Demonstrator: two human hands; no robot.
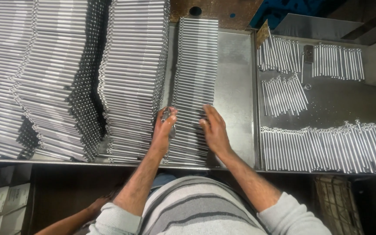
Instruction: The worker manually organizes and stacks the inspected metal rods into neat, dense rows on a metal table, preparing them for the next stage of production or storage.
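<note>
Head view, looking straight down: both hands are resting on a narrow stack of metal rods [195,82] lying crosswise on the metal table [236,95]. The left hand [164,128] is pressing on the stack's left edge, its grip narrow and curled around a small dark object [166,114], too small to identify. The right hand [214,128] is lying flat on the right side of the same stack, its grip wide, fingers spread and holding nothing. Just left of this stack, taller piles of rods [133,74] are standing close together, with more piles [35,78] filling the far left. To the right, past a raised divider, a tray [340,104] is holding loose rods: two small bunches [283,93] near its left wall, one bunch [338,61] at the top, and a long row [327,148] along the near edge. Another person's forearm [72,219] is showing low at the left, under the table edge.
</note>
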